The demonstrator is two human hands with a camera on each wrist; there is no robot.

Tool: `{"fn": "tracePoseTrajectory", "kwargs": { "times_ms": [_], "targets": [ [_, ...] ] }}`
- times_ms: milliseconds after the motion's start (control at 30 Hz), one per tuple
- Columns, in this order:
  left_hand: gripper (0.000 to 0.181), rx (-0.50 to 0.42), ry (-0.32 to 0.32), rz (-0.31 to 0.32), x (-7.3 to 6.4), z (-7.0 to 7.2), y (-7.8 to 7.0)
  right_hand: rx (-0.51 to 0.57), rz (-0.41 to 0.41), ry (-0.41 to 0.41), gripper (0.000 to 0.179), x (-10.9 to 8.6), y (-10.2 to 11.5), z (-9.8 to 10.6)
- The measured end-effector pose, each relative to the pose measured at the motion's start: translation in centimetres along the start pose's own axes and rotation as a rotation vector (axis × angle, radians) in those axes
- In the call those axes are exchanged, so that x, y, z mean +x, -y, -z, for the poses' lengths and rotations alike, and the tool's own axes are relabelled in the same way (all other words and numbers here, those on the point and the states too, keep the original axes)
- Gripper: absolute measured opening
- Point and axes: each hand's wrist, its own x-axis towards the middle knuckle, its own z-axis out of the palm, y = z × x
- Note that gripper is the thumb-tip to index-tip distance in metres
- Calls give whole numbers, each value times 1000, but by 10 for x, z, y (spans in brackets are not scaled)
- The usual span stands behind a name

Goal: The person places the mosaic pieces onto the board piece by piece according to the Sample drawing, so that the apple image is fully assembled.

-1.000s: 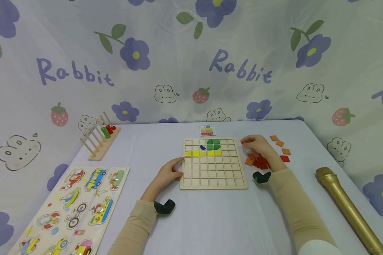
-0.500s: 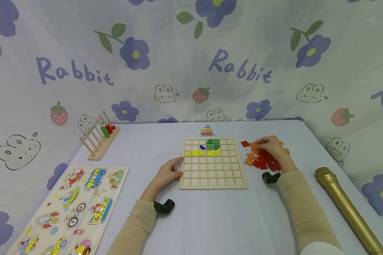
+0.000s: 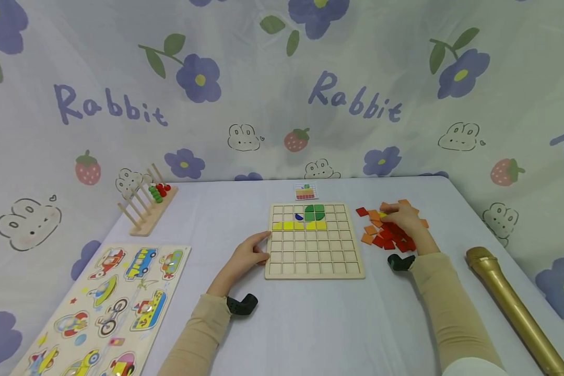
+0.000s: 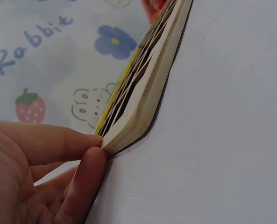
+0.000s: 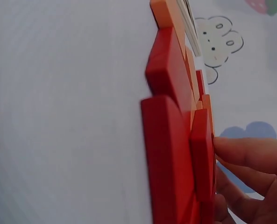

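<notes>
A square wooden grid board (image 3: 312, 250) lies mid-table. Green pieces (image 3: 315, 212), a blue piece (image 3: 298, 216) and a row of yellow pieces (image 3: 288, 226) sit in its upper cells. My left hand (image 3: 245, 257) pinches the board's left edge between thumb and finger; the left wrist view shows this up close. To the right lies a heap of red tiles (image 3: 395, 237) and orange tiles (image 3: 370, 230). My right hand (image 3: 406, 216) has its fingertips in the heap, right at a small yellow piece (image 3: 383, 214). A red tile (image 5: 202, 154) partly hides those fingertips in the right wrist view.
Behind the board lies a small picture card (image 3: 306, 191). A peg stand with beads (image 3: 155, 209) and a vehicle puzzle board (image 3: 108, 303) are at left. A gold microphone (image 3: 512, 303) lies along the right side. A printed cloth (image 3: 263, 104) hangs behind the table.
My right hand set down a red tile beside the board and moved right into the heap. A yellow piece now shows at its fingertips. My left hand stayed at the board's edge.
</notes>
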Motion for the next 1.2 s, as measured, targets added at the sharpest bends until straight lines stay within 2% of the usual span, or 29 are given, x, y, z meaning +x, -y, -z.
{"fn": "tracePoseTrajectory", "kwargs": {
  "times_ms": [167, 333, 567, 767, 867, 1000, 1100, 1200],
  "targets": [
    [60, 4, -1, 7, 0, 0, -1, -26, -24, 40, 47, 0, 3, 0],
    [60, 4, -2, 7, 0, 0, -1, -11, -18, 42, 47, -1, 3, 1],
    [60, 0, -4, -2, 0, -1, 0, 9, -69, -7, 43, -2, 2, 1],
    [60, 7, -4, -5, 0, -1, -1, 18, -32, -34, 43, -4, 7, 2],
    [60, 13, -5, 7, 0, 0, 0, 67, -19, -24, 45, -4, 13, 0],
    [60, 18, -7, 2, 0, 0, 0, 194, -30, 4, 46, -3, 23, -11],
    [59, 5, 0, -36, -1, 1, 1, 281, -32, 41, 47, -2, 32, -21],
    [57, -1, 10, -88, -4, 2, 0, 300, -28, 77, 46, 0, 41, -32]
  ]
}}
